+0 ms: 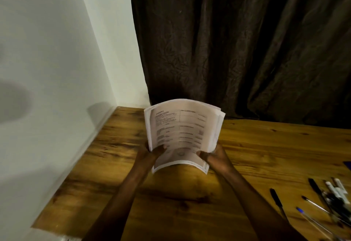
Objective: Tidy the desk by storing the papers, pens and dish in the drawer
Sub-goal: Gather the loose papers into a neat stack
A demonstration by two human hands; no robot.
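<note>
Over the brown wooden desk (266, 145): bowed stack of printed white papers (182, 132), long axis running away from the person.
Grip: left hand (152, 152) and right hand (214, 157) pinch near corners.
Drawer: unseen.

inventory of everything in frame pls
papers: one stack, white with print, bowed, held above the desk near the back.
pens: several, black, white, clear and blue-capped, scattered on the desk at the right; exact count unclear.
dark blue item: one, at the right edge, cut off, unidentifiable.
desk: one, brown wood.
curtain: one, dark brown, behind the desk.
wall: white, left.
left hand: grips the papers' lower left edge.
right hand: grips their lower right edge.
</note>
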